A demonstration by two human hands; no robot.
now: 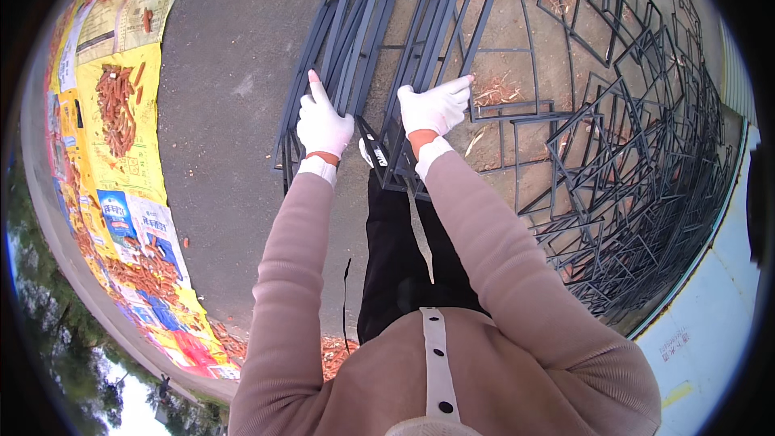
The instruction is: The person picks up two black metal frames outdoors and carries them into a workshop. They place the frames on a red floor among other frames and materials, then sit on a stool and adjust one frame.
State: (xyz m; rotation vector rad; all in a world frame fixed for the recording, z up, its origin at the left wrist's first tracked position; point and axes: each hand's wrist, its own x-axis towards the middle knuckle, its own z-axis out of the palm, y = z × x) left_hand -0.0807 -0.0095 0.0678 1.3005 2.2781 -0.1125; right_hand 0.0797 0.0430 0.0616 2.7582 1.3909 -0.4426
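Note:
Both my hands wear white gloves with at least one bare fingertip each. My left hand is on the outer bars of a stack of dark grey metal frames, one finger stretched forward and the others curled. To its right, my right hand is closed over a second bundle of dark metal frames, with a fingertip pointing right. The two bundles lean side by side, and their near ends come down by my shoes. Undersides of both hands are hidden.
A large tangled heap of similar metal frames spreads across the ground on the right, beside a pale blue panel. To the left, yellow and printed sheets lie on the grey pavement, bearing piles of orange-brown pieces.

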